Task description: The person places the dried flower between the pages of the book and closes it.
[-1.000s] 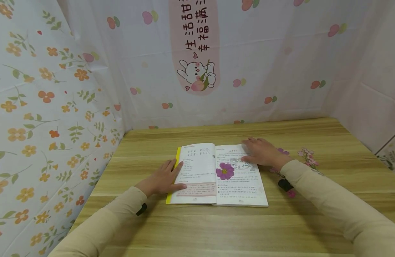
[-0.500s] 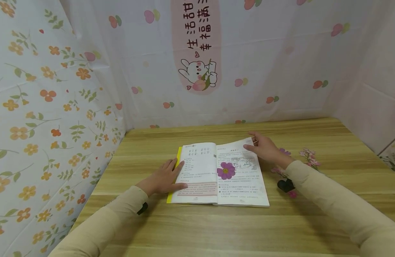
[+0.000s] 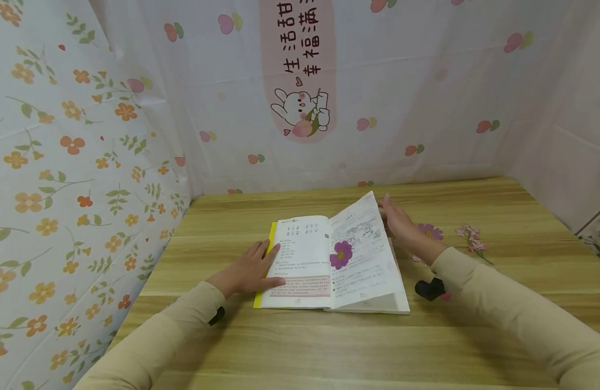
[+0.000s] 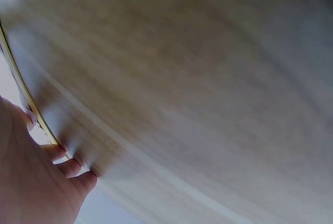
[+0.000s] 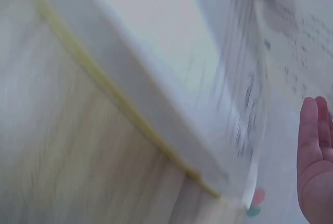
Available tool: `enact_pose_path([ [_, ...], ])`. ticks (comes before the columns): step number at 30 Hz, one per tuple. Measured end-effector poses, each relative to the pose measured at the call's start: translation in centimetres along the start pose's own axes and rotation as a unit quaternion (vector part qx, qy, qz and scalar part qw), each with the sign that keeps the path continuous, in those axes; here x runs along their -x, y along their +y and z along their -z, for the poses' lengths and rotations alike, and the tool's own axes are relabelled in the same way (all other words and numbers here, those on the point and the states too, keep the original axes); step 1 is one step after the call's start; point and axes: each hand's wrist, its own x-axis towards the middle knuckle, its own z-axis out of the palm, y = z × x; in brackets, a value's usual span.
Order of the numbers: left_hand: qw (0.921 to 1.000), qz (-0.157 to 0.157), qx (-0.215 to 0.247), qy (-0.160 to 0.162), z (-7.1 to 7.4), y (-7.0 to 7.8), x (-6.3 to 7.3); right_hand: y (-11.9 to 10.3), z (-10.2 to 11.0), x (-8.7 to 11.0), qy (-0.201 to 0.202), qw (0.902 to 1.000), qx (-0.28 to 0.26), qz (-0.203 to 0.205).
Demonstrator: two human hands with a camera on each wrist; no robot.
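The left hand [image 3: 248,272] is resting, fingers relaxed, on the open book [image 3: 300,257]. The right hand [image 3: 404,227], fingers straight, is seemingly just propping a raised page [image 3: 370,265] bearing a purple flower [image 3: 341,254].

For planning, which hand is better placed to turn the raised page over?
Probably the right hand: it is beside the raised page, while the left hand rests on the left page and would reach across.

生活甜 and 幸福满 on pink wall panel [image 3: 298,78], book [image 3: 300,260] with print too small to read
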Motion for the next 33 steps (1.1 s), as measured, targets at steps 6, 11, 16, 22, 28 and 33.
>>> enact_pose_path([
  [6,1.0,0.002,0.0,-0.001,0.1,0.0,0.0,-0.5,-1.8,0.7,-0.047,0.995,-0.087,-0.015],
  [11,0.9999,0.008,0.004,-0.005,0.1,0.0,0.0,-0.2,-3.4,1.3,-0.077,0.9961,-0.042,-0.012],
  [16,0.9999,0.007,0.005,-0.007,0.2,0.0,0.0,0.2,-4.9,1.8,-0.1,0.9949,0.011,-0.006],
  [22,0.9999,0.001,0.011,-0.003,0.3,-0.1,0.2,0.2,-6.8,2.3,-0.124,0.9885,0.081,0.032],
  [28,0.9997,0.003,0.014,-0.018,0.4,-0.3,0.1,0.1,-8.4,2.8,-0.149,0.9702,0.171,0.085],
  [33,0.9994,-0.005,0.011,-0.031,0.4,-0.8,0.3,0.3,-9.3,3.1,-0.166,0.9392,0.278,0.116],
])
